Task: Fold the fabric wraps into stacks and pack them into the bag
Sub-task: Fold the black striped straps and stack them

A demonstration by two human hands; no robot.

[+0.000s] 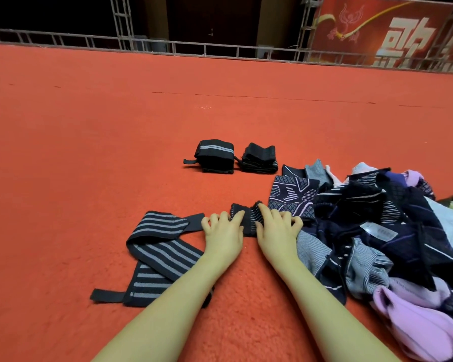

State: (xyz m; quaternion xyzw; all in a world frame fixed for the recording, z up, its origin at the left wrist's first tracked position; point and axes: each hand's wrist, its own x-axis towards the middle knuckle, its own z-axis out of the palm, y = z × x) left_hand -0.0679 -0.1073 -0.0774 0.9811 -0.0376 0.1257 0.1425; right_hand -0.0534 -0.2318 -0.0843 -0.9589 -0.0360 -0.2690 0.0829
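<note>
So the fingers (236,218) of both hands are curled down and pinching the near end of a striped black wrap (162,246), bunching it into a small fold (246,218) on the red carpet (89,152). The left hand (222,236) and right hand (277,233) sit close side by side with the fold clamped between them, and the rest of the strip zigzags off to the near left, still loose. Looks like the folding step, early on with this one. Two finished folded stacks (233,159) sit farther out in the middle, and a big messy pile of fabric (377,231) is just right of the hands. I can't pick out a bag for sure. Next move probably means keeping that first fold pinned while pulling the loose tail over, or it'll spring open.
</note>
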